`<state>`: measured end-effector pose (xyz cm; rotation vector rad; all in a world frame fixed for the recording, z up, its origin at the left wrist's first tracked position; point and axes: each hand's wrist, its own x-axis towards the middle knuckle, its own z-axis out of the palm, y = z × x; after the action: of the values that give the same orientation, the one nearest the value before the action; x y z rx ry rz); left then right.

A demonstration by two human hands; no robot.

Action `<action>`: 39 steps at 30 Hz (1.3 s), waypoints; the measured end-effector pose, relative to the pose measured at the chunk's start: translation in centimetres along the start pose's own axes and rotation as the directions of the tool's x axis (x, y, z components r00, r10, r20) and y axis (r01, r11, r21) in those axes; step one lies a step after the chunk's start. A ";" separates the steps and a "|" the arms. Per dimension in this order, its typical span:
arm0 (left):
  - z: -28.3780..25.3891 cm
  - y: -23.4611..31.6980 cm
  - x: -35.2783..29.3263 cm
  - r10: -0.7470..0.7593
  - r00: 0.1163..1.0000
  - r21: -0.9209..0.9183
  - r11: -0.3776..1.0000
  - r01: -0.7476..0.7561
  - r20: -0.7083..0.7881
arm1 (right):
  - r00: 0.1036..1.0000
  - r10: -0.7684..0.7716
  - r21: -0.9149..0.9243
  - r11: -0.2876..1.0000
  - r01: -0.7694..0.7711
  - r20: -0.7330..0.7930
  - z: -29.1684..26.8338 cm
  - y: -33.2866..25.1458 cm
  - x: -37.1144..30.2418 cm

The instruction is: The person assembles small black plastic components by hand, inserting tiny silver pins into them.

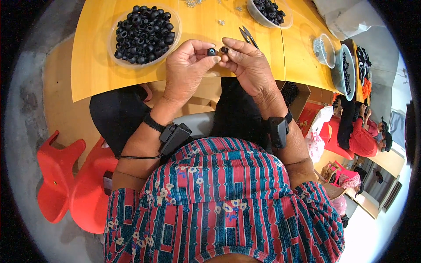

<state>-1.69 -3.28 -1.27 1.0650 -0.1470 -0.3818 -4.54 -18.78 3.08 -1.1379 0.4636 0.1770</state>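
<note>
My left hand pinches a small black ring-shaped part between thumb and forefinger, its open end showing something pale inside. Close beside it, my right hand grips another small dark piece at the fingertips. The two pieces are held a little apart, above the table's near edge. To the left of my left hand stands a clear round tub, heaped with black rounded parts that have holes in them. Beyond my right hand lies a pair of small dark snips.
The yellow table also carries a second tub of black parts, small clear pieces, a tub of clear bits and a bluish basin. Red chairs stand at left. People in red and pink sit at right.
</note>
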 end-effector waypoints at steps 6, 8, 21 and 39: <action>-0.1 -0.2 0.1 0.017 1.000 -0.037 0.999 -0.017 0.010 | 0.998 -0.054 -0.085 0.995 0.053 -0.014 0.0 0.2 0.1; 0.0 -0.2 0.1 0.016 1.000 -0.029 0.999 -0.016 0.009 | 0.998 -0.063 -0.083 0.995 0.062 -0.004 0.0 0.2 0.0; -0.1 -0.2 0.3 0.045 0.999 0.015 0.999 -0.046 0.005 | 0.996 -0.090 -0.100 0.991 0.089 0.003 0.6 0.1 0.0; -0.1 -0.2 0.4 0.088 0.996 0.022 0.996 -0.089 0.021 | 0.969 -0.190 -0.435 0.867 0.242 0.159 0.1 -0.1 -0.2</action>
<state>-1.35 -3.40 -1.55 1.0731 -0.2163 -0.3119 -4.69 -18.74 3.27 -1.6206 0.1914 0.1548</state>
